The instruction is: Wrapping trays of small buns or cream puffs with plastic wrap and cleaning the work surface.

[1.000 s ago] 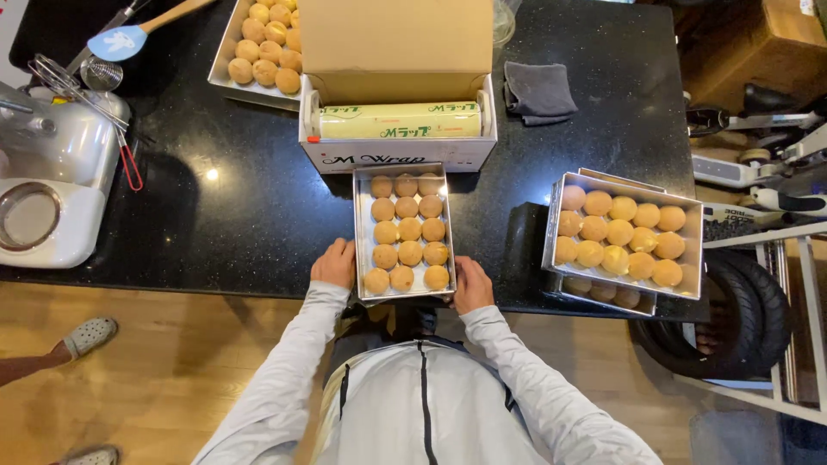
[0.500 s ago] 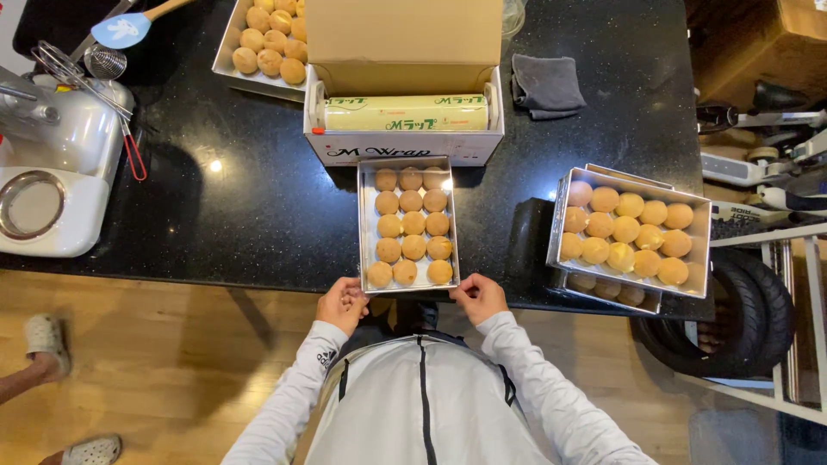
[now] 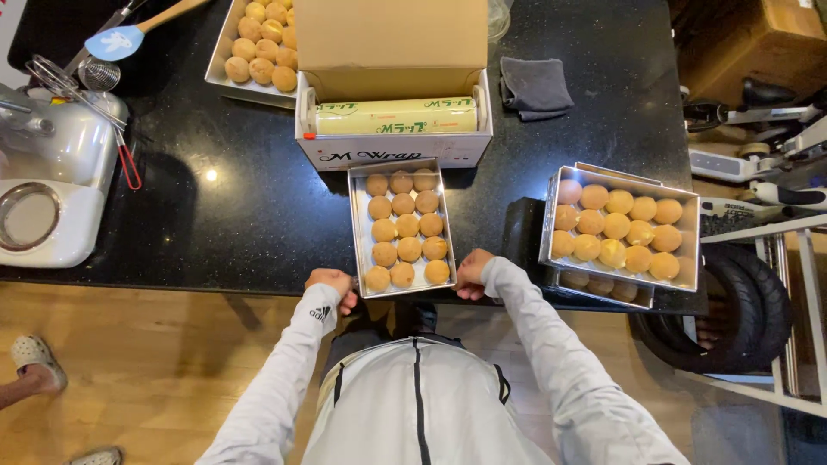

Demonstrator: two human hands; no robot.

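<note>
A steel tray (image 3: 355,226) of several round golden dough balls sits on the black counter (image 3: 233,215), its near end at the counter's edge. My left hand (image 3: 332,285) is curled closed just left of the tray's near left corner. My right hand (image 3: 472,272) is curled closed against the near right corner. I cannot make out anything pinched in either hand. Just beyond the tray stands an open white box (image 3: 392,153) holding a roll of cling film (image 3: 396,116).
Two stacked trays of dough balls (image 3: 691,245) sit at the right end of the counter, another tray (image 3: 220,76) at the far left. A grey cloth (image 3: 534,86), a white machine (image 3: 52,172), a spatula (image 3: 121,39) and a whisk (image 3: 60,77) lie around. Tyres (image 3: 745,319) stand right; another person's sandalled foot (image 3: 34,362) is at left.
My hands left the tray's near corners, drew back toward my body, and have returned to the corners with fingers curled. The tray has not moved.
</note>
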